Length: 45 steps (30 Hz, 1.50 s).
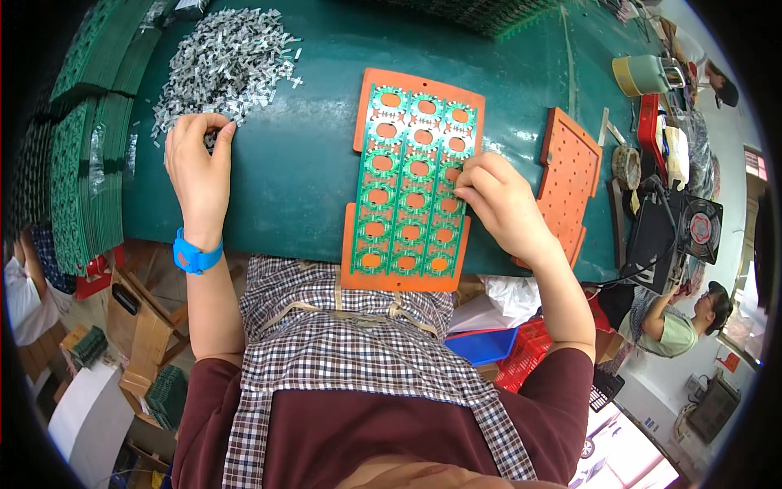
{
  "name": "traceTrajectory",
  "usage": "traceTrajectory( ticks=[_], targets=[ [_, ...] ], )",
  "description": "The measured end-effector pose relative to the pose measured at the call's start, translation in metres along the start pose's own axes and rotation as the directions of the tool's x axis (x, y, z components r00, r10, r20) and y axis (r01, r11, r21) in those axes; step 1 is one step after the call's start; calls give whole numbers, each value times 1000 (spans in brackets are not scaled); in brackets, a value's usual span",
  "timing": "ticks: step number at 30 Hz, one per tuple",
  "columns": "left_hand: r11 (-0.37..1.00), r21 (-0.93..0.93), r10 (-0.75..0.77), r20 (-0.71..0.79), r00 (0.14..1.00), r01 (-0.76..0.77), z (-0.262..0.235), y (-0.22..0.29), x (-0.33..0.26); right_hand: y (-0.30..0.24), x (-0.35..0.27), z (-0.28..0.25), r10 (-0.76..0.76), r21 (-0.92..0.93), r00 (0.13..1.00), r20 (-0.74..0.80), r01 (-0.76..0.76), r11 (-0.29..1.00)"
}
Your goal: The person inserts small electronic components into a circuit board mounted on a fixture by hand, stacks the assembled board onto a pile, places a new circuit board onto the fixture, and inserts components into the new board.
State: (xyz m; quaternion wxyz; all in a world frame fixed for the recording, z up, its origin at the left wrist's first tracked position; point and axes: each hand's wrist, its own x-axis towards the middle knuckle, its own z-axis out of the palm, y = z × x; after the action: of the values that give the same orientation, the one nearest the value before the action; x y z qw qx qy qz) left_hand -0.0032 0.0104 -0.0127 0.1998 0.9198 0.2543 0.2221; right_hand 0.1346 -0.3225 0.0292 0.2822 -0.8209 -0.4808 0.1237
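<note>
At the near edge of a pile of small silver-grey parts [232,61], my left hand [198,163] has its thumb and fingers curled together. What they grip, if anything, is too small to make out. A green circuit board panel [396,183] with rows of oval cutouts lies on an orange plate [399,281], which reaches over the table's near edge. My right hand [498,200] rests at the panel's right side, fingertips pinched over it. Whatever is between those fingertips is hidden.
Tall stacks of green panels [85,179] line the left side of the green table [285,196]. A second orange plate [570,175] with small holes lies to the right. Beyond it are a bottle [643,76], a tape roll [626,167] and a black fan [700,228]. Another person [680,326] sits further right.
</note>
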Motion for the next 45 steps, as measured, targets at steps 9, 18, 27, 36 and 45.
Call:
traceTrajectory(
  ticks=[9,18,27,36,45],
  targets=[
    [989,-141,-65,-97,993,51,-1,2,-4,3,1,-1,-31,-39,999,28,32,999],
    [757,-621,-171,111,979,203,-10,25,-13,2,-9,15,-132,-195,981,-142,102,975],
    [126,-737,180,675,715,664,-5,101,-51,-22,-14,23,-191,-154,944,-268,154,976],
    [195,-763,280,645,711,616,-2,119,-66,-53,-9,30,162,530,982,-100,-85,844],
    [66,-666,409,697,588,743,3,118,-68,-45,-22,21,158,573,977,-146,-46,818]
  ],
)
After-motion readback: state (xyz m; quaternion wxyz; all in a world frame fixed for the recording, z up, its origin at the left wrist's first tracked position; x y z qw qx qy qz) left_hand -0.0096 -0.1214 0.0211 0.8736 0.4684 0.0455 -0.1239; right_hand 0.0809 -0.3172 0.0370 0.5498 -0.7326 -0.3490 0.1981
